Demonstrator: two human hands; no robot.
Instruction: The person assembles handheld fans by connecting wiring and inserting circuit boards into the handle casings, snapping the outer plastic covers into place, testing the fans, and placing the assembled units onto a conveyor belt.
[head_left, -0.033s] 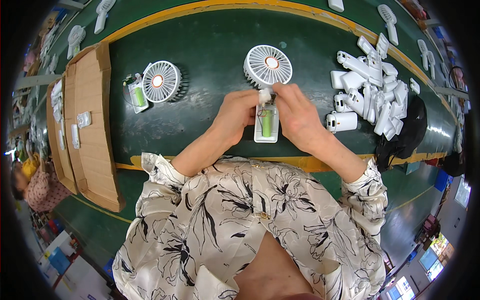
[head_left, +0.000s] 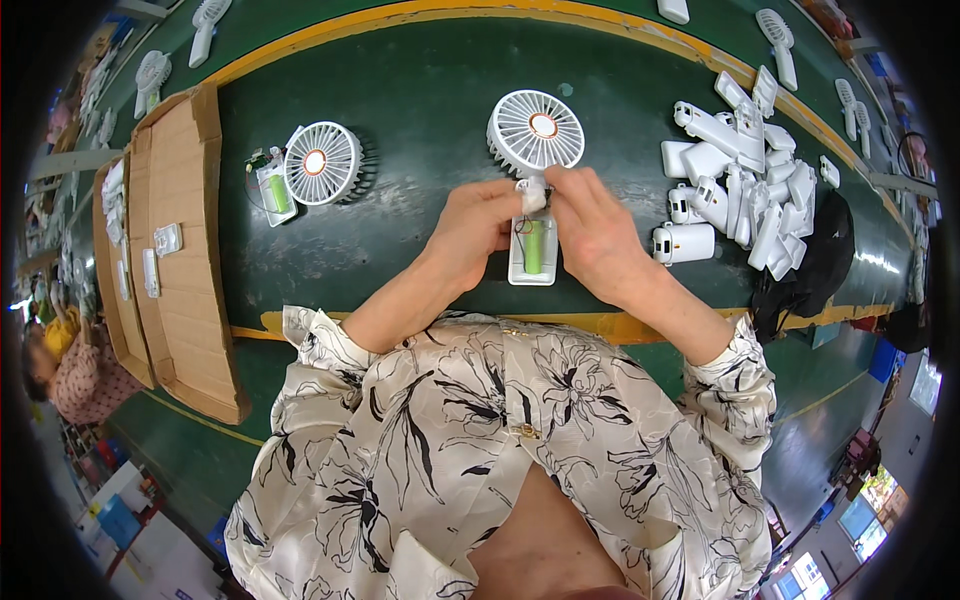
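Observation:
Just in front of my body is a white handheld fan (head_left: 538, 130), its round head pointing away from me. Its handle shell (head_left: 516, 272) lies uncovered, showing a green cylindrical battery (head_left: 534, 247) and thin red wires. My left hand (head_left: 474, 224) pinches a small white piece (head_left: 530, 194) at the neck between head and handle. From the other side, my right hand (head_left: 596, 228) has its thumb and fingers closed at the same neck; what exactly they grip is hidden.
A second uncovered fan (head_left: 322, 162) with battery and circuit board lies to the left, beside a cardboard box (head_left: 178, 290). White plastic shells (head_left: 745, 185) are heaped on the right, near a black bag (head_left: 822, 265). More fans (head_left: 776, 45) lie beyond the yellow edge.
The small white piece at the fan's neck has tilted slightly between my fingers. Both hands stay in about the same place.

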